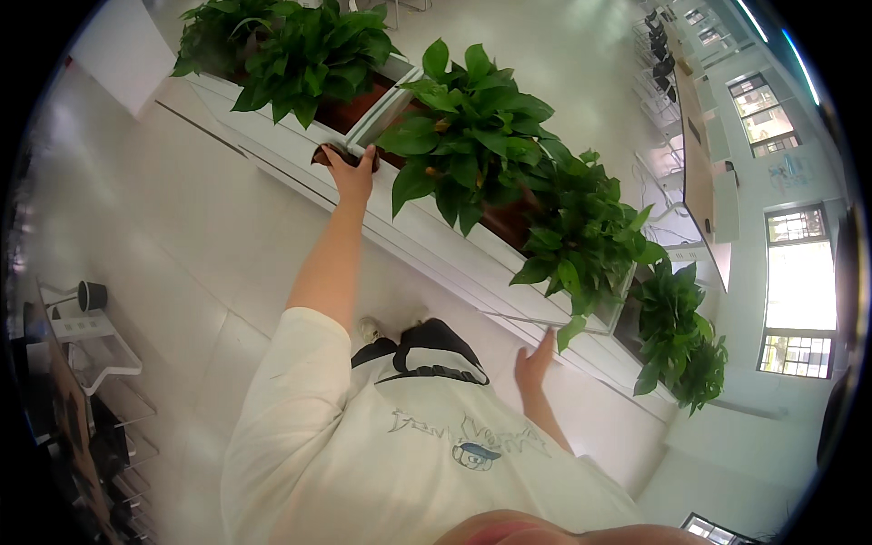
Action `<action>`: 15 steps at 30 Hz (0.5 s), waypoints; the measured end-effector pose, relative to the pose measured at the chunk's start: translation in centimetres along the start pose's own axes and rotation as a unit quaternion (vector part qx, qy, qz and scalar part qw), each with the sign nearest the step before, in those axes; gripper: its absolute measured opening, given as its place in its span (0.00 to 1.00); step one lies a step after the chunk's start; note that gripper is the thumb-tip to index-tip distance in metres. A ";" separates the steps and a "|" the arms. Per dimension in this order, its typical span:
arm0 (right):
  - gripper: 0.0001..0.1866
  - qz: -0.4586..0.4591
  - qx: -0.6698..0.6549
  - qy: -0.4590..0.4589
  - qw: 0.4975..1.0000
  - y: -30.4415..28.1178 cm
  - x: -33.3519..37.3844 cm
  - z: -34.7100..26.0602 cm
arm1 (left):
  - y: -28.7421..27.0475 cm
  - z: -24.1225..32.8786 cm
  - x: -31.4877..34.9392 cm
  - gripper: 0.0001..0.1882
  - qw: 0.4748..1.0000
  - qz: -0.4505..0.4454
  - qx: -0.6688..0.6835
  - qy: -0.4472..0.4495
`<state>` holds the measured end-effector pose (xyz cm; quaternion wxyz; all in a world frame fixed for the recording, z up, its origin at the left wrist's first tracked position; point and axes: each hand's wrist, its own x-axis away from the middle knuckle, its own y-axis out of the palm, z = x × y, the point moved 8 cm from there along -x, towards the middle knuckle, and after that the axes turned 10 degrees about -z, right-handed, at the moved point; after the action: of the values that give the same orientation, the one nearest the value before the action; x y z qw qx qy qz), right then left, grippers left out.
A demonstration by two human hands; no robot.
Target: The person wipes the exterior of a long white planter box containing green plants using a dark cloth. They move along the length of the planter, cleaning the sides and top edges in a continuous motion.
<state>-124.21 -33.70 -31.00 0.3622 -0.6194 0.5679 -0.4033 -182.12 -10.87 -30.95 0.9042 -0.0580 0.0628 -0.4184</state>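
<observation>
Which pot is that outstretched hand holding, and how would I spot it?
Find the long white planter ledge with its row of leafy green plants. At its upper-left end the left hand grips the rim of a brown pot in front of the first plant. Unlike the other pots, it has fingers on its edge; the right hand holds none.

Worn on the head, looking steeply down past the shirt (409, 454) toward the planter (427, 241) and floor (182, 236); close, wide, edges bent.
</observation>
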 end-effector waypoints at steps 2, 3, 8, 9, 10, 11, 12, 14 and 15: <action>0.41 -0.060 -0.092 -0.029 0.994 4.1 1.6 -2.5 | -1.3 0.1 -1.9 0.61 1.000 0.006 0.013 0.008; 0.39 -0.137 -0.152 -0.019 0.979 6.9 1.0 -3.3 | -2.2 -0.2 -3.1 0.62 0.998 0.004 0.049 0.047; 0.29 -0.384 -0.254 -0.053 0.886 13.5 -3.8 -13.2 | -3.6 -0.9 -5.5 0.65 0.995 -0.078 0.055 -0.018; 0.25 -0.405 -0.247 -0.056 0.879 14.4 -5.5 -15.7 | -3.7 -1.7 -5.6 0.65 0.989 -0.106 0.072 -0.076; 0.24 -0.431 -0.250 -0.078 0.863 15.3 -6.8 -18.6 | -2.8 -0.4 -4.3 0.65 0.969 -0.152 0.124 -0.151; 0.24 -0.461 -0.253 -0.110 0.844 15.9 -8.2 -22.1 | -3.1 0.1 -4.0 0.64 0.968 -0.144 0.143 -0.146; 0.24 -0.489 -0.255 -0.142 0.822 16.5 -9.2 -25.4 | -3.3 0.1 -4.0 0.64 0.968 -0.134 0.163 -0.139; 0.23 -0.548 -0.339 -0.173 0.745 17.7 -9.9 -31.8 | -3.5 -0.3 -4.1 0.62 0.956 -0.147 0.191 -0.166; 0.23 -0.576 -0.350 -0.207 0.709 18.5 -10.4 -34.7 | -3.7 -0.2 -4.5 0.62 0.958 -0.155 0.172 -0.172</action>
<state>-163.75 -24.71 -34.34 -0.0745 -0.9766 0.1120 -0.1680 -187.76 -9.85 -30.23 0.8218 0.0186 -0.1761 -0.5415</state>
